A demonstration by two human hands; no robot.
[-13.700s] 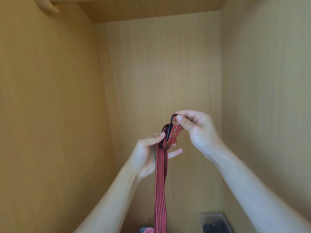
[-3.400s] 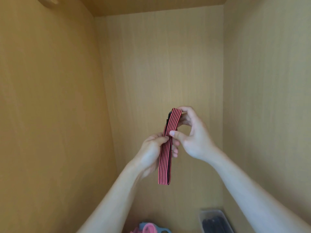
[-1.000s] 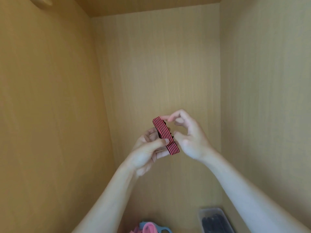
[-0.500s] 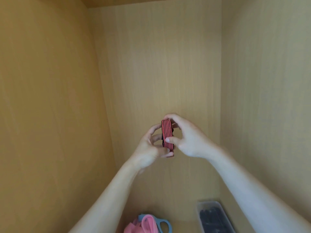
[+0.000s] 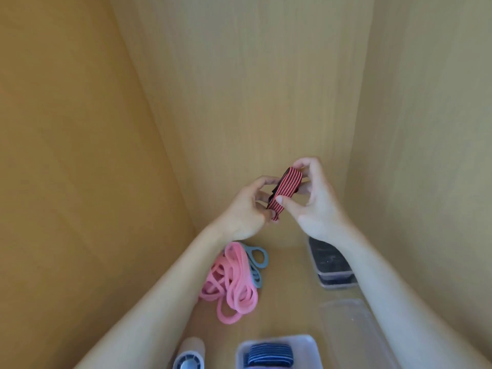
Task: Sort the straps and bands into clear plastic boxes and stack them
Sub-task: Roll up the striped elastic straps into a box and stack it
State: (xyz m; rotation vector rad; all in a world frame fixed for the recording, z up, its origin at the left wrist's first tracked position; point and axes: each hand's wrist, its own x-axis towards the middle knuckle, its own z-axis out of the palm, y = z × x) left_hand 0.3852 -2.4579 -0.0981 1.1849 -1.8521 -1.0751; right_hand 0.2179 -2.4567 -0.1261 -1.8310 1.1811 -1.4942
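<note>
The red-and-black striped strap, folded into a short bundle, is held up inside the wooden cabinet, pinched in the grip of both the left hand and the right hand, fingers curled round it. Below, the far clear box holds dark straps and the near clear box blue striped ones. The pink bands and grey-blue bands lie loose, so sorting looks about half done.

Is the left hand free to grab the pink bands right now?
Likely not yet: left hand and right hand both pinch the folded red striped strap. Otherwise nothing covers the pink bands below.
</note>
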